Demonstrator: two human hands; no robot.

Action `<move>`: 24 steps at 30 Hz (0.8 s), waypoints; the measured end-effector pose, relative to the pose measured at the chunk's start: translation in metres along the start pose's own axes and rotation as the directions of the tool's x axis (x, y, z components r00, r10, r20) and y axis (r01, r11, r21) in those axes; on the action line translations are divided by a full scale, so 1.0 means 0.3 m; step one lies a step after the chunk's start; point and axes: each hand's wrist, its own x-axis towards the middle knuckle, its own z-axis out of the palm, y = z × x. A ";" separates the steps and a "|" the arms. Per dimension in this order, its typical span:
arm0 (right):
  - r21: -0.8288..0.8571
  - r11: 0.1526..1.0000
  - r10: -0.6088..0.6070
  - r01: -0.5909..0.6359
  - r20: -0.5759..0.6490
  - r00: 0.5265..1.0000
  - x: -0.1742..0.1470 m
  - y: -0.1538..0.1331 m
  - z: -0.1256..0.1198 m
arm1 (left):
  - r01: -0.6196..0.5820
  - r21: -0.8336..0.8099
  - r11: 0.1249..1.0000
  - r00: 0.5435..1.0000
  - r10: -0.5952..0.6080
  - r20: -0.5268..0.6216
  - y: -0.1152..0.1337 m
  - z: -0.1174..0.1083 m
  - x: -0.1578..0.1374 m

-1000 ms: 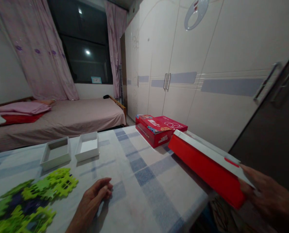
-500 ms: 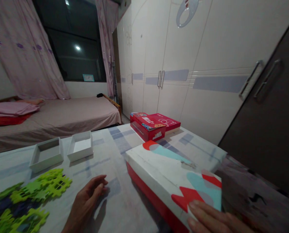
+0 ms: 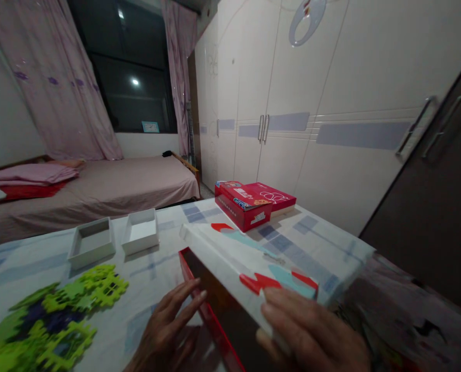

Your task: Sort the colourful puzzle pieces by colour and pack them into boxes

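Note:
A white lid [image 3: 230,258] with red and light-blue shapes is tilted up along its left side, above a red box base [image 3: 184,256]. My right hand [image 3: 303,325] grips the lid's near edge, fingers on top and thumb below. Beside the base, my left hand [image 3: 168,325] has its fingers stretched out and apart, their tips at the red rim. Dark shadow fills the box's inside, so its contents cannot be made out. Left of my left hand lies a pile of yellow-green and dark purple notched plastic pieces [image 3: 56,320].
Two small white open trays [image 3: 93,240] stand behind the plastic pieces. A red printed box [image 3: 243,206] and a flatter red box [image 3: 272,195] sit at the table's far side. Beyond the cloth-covered table [image 3: 168,258] are a bed [image 3: 137,178] and a wardrobe [image 3: 284,88].
My right hand has raised the lid's left side off the red base and shifted it leftward. My left hand has moved right from the tablecloth to the base's rim.

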 end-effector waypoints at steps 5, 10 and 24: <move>-0.217 0.871 0.414 -0.441 -0.159 0.896 0.012 0.197 -0.002 | -0.059 0.074 0.995 0.997 0.056 0.048 -0.004 0.000 0.008; -0.190 0.687 0.668 -0.701 -0.213 0.713 -0.109 0.448 0.047 | -0.050 0.098 0.994 0.999 0.051 -0.005 -0.001 0.008 0.017; 0.152 0.203 0.901 -0.967 -0.416 0.124 -0.305 0.596 -0.088 | -0.011 0.077 0.997 0.999 0.015 -0.045 0.002 0.015 0.019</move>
